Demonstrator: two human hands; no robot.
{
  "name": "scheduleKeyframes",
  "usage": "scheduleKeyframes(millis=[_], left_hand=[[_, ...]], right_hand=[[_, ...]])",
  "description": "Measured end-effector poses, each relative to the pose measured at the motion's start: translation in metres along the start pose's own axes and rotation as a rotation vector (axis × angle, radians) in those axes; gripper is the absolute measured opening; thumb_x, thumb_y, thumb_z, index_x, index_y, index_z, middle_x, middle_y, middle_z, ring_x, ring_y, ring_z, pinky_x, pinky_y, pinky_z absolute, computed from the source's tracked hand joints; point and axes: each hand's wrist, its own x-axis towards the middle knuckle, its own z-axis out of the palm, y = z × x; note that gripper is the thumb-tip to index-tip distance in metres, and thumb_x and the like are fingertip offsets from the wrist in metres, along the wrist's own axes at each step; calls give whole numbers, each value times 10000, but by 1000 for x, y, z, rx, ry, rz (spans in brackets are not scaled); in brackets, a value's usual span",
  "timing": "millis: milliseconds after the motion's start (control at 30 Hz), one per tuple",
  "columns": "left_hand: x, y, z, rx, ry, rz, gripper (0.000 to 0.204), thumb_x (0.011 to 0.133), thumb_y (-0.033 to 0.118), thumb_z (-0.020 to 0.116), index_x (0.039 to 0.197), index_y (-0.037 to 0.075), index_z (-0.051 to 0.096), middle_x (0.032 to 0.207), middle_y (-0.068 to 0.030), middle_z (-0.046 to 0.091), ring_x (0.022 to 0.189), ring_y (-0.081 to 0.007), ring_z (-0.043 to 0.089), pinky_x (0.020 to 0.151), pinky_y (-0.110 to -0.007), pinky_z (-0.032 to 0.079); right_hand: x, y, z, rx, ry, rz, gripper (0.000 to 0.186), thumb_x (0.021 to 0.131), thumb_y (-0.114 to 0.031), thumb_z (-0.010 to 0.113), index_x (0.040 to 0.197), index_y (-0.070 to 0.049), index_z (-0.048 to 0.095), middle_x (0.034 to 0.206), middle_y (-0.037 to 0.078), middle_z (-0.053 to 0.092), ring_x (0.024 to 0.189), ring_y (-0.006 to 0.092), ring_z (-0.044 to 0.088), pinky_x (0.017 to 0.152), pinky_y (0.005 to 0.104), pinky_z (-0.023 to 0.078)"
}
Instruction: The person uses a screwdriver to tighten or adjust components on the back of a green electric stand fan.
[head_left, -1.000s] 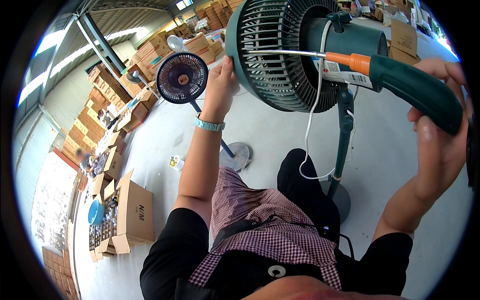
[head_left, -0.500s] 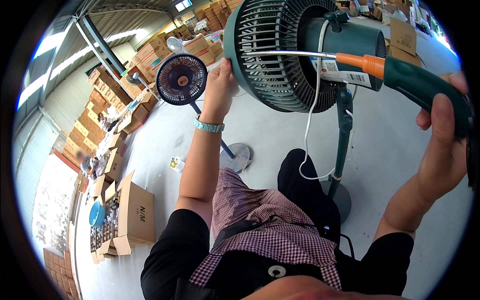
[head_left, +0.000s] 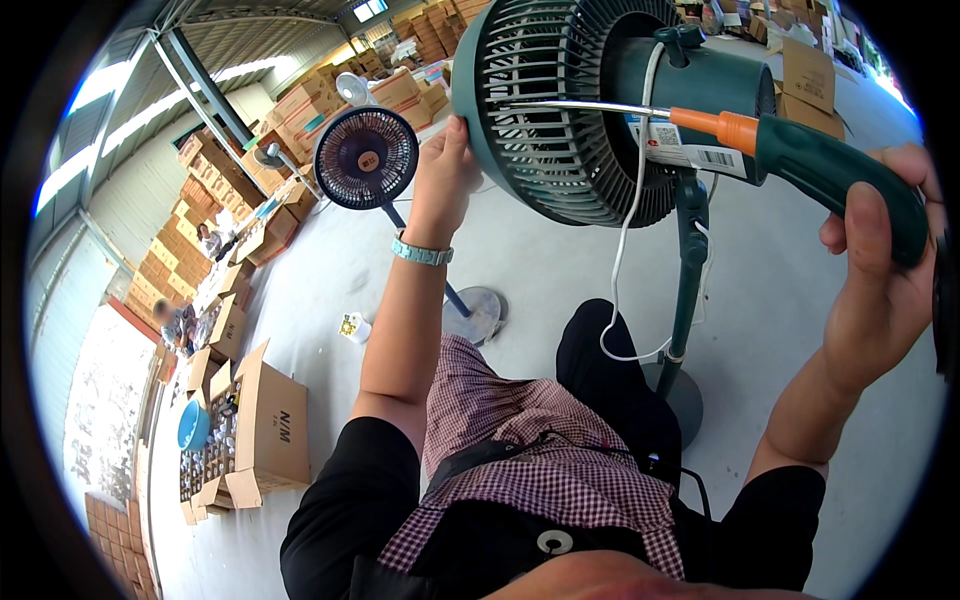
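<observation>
Before me stands a dark green pedestal fan (head_left: 715, 75), its slatted back and round motor housing turned toward me. My left hand (head_left: 443, 185) is closed on the left rim of the fan's head. In my right hand (head_left: 880, 270) is a long screwdriver (head_left: 835, 178) with a green and orange handle, fingers wrapped round the handle. Its metal shaft passes in front of the housing, and the tip lies at the rear grille slats; whether it meets a screw I cannot make out. A white cord (head_left: 628, 235) hangs looped from the housing beside the green pole (head_left: 686, 270).
Behind my left forearm stands a smaller dark fan (head_left: 367, 160) on a round base. An open carton (head_left: 272, 425) of small parts, with a blue bowl (head_left: 194, 427), sits at left. People work among stacked cartons (head_left: 165, 265) farther back. A small white tub (head_left: 354, 327) rests on the floor.
The screwdriver and my right hand have shifted slightly left and down, its handle tilting a little more. The fan's head and my left hand have moved very slightly right.
</observation>
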Motion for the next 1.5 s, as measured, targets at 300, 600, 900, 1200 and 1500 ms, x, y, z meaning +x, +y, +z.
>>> scheduleKeyframes(millis=[300, 600, 900, 1200, 1500], left_hand=[[-28, 2, -9, -87, 110, -55, 400, 987, 467, 503, 1001, 78, 595, 604, 99, 285, 482, -13, 228, 425, -190, 165], [-229, -144, -182, 742, 343, -369, 247, 904, 260, 653, 1017, 47, 707, 710, -28, 648, 619, -106, 574, 545, -262, 440], [-337, -159, -189, 1136, -330, -335, 201, 826, 286, 658, 838, 91, 611, 713, -72, 608, 612, -271, 596, 512, -379, 475], [-337, -159, -200, 981, -328, -442, 306, 800, 281, 709, 643, 121, 501, 597, -17, 502, 503, -212, 544, 433, -364, 416], [-318, -160, -211, 951, -277, -704, 164, 838, 247, 621, 798, 91, 588, 713, -63, 629, 627, -282, 627, 515, -419, 491]], right_hand=[[8, -3, -35, 460, -343, -45, 620, 849, -409, 691, 1284, -72, 405, 1042, 135, 563, 1037, 212, 576, 880, 318, 482], [-196, -14, 168, 907, -632, 664, 581, 812, 3, 693, 1257, -57, 325, 1122, 121, 496, 1036, 203, 520, 897, 333, 437], [-386, 85, 333, 803, -1644, 1514, 290, 864, -61, 638, 1134, 16, 565, 906, 31, 578, 833, 125, 552, 764, 267, 451], [-493, 160, 346, 871, -1936, 1147, 461, 800, -84, 706, 1211, 15, 521, 1120, 101, 585, 1074, 188, 541, 966, 335, 422], [-500, 97, 455, 920, -2043, 1059, 431, 697, 9, 688, 1112, -34, 582, 983, 45, 605, 911, 148, 566, 791, 307, 470]])
